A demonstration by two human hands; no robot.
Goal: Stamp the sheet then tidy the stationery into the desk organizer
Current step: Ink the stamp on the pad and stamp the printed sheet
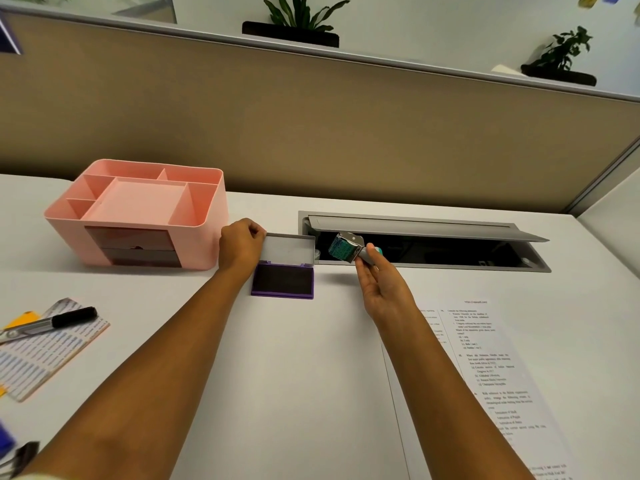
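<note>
A purple ink pad (283, 281) lies open on the white desk, its grey lid (290, 248) raised behind it. My left hand (240, 245) grips the left edge of that lid. My right hand (381, 284) holds a date stamp (346, 247) by its handle, just right of the pad and above the desk, its teal bands turned toward the pad. The printed sheet (485, 368) lies at the right, under my right forearm. A pink desk organizer (138, 216) with several empty top compartments and dark drawers stands left of the pad.
A black marker (69, 318) and a metal-handled tool (14, 334) rest on a printed card (45, 351) at the left edge. An open grey cable hatch (426, 244) lies behind the stamp. A tan partition (311, 133) closes the desk's back.
</note>
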